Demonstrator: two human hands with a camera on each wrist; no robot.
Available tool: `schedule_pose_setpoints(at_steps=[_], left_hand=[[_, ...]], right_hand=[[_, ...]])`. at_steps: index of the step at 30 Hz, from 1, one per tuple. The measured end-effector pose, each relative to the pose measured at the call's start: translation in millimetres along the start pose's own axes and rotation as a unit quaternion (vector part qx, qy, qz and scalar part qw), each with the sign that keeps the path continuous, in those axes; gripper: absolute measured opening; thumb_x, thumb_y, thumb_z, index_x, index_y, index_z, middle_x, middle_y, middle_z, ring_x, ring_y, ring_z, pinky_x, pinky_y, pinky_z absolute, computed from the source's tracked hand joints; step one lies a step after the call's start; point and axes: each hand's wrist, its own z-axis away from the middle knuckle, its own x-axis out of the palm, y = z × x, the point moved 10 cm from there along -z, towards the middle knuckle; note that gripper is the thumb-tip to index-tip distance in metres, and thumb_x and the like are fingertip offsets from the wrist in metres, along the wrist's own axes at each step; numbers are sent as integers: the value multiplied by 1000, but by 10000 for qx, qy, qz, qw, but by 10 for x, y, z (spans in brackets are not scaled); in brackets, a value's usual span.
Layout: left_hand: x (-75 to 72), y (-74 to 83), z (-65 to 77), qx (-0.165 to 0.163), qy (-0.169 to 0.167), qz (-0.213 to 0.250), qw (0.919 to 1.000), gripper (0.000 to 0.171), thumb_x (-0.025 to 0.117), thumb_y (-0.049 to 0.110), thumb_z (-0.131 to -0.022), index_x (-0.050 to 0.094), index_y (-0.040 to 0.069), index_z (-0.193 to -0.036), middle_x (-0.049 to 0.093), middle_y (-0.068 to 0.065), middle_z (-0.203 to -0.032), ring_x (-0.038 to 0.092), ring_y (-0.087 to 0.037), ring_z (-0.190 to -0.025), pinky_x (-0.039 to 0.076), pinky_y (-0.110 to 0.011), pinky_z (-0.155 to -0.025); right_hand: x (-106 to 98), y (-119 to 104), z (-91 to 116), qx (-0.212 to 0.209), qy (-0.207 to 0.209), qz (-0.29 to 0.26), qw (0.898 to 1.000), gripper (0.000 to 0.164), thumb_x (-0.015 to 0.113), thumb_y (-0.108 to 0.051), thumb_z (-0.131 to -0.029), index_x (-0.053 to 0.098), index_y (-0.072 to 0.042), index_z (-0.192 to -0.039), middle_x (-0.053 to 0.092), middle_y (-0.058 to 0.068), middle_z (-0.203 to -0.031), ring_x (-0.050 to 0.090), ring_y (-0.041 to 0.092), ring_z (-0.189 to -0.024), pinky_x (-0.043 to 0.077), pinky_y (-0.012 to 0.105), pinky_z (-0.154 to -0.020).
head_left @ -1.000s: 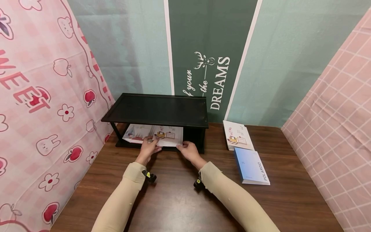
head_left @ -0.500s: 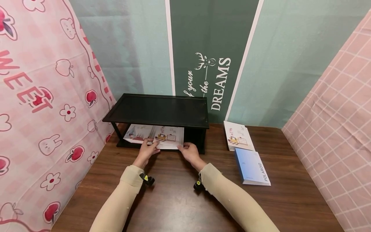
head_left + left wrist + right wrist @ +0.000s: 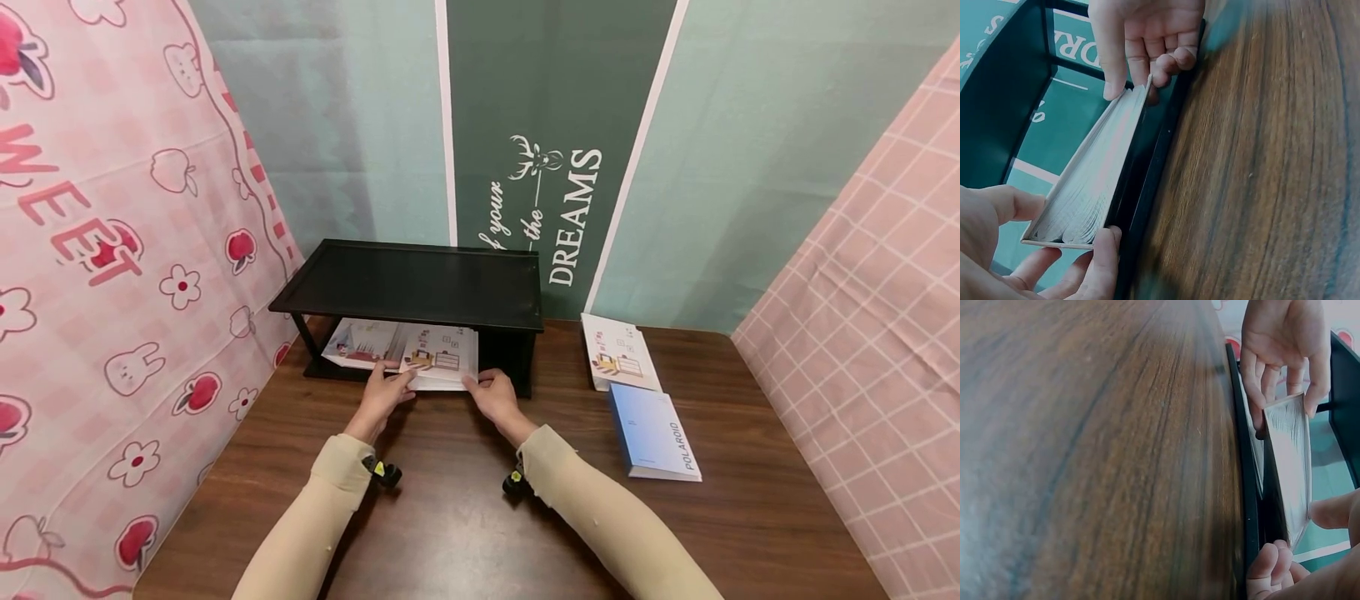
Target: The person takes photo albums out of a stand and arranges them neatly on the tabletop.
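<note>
Both hands grip a thick white book [image 3: 441, 352] with a yellow and red drawing on its cover, at the lower opening of a black two-tier shelf [image 3: 408, 283]. My left hand [image 3: 381, 397] pinches its near left corner, thumb on top and fingers beneath. At the near right corner, my right hand [image 3: 497, 397] holds it the same way. The left wrist view shows the page edges [image 3: 1094, 172] between the two covers, raised over the shelf's base. Another illustrated book [image 3: 362, 340] lies to its left inside the shelf, partly under the top board.
On the right of the wooden table [image 3: 450, 533] lie a similar white book [image 3: 618, 350] and, nearer, a blue book [image 3: 654, 433] marked POLAROID. Fabric curtains [image 3: 127, 275] stand at the left, back and right. The shelf's top board overhangs the hands' work.
The held book has come slightly toward me, its near edge lower and farther out from the shelf's opening. Both hands keep their grip. The head view has shifted a little.
</note>
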Motion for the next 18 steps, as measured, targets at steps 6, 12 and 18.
schedule_pose_setpoints(at_steps=[6,12,18], left_hand=[[-7,-24,23,-131,0,25,9999,46,68,6,-103,44,-8,-139,65,-27,-121,66,-18,-85,65,-36,-85],[12,-24,32,-219,-118,-1,9997,58,67,4,-101,43,-9,-152,63,-27,-127,66,-16,-84,65,-33,-85],[42,7,116,-173,-219,-110,9996,60,66,5,-102,42,-7,-155,63,-29,-131,66,-16,-84,65,-35,-85]], right_hand=[[-5,43,27,118,-59,-104,9999,42,75,-29,-103,62,4,-125,68,17,-105,62,22,-84,52,32,-71],[-19,58,72,114,-132,-49,9998,42,76,-28,-102,60,4,-124,66,14,-102,60,20,-84,50,30,-70],[-83,45,124,70,-143,-118,9998,43,78,-27,-100,60,4,-123,66,15,-102,60,21,-82,50,30,-67]])
